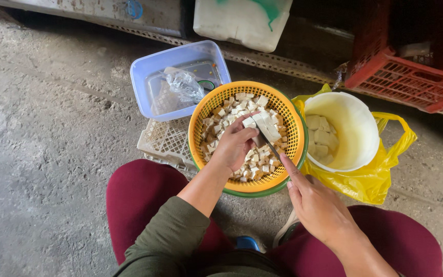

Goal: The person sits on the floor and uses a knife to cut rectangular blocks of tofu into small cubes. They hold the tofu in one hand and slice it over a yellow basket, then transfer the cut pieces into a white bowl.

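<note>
Tofu block (263, 124) sits in our left hand (234, 147), fingers curled round it, held over the yellow basket (288, 110) of cut cubes (232, 110). Our right hand (316, 205) is closed on a knife (268, 141), forefinger along the spine, blade laid against the block. We judge the step to be dicing in the hand; the next stroke calls for a light pull, stopping short of the palm. White bucket (357, 128) of uncut blocks just right, in a yellow bag (370, 182). Blue tub (152, 69) behind the basket. All on the concrete floor (42, 133).
</note>
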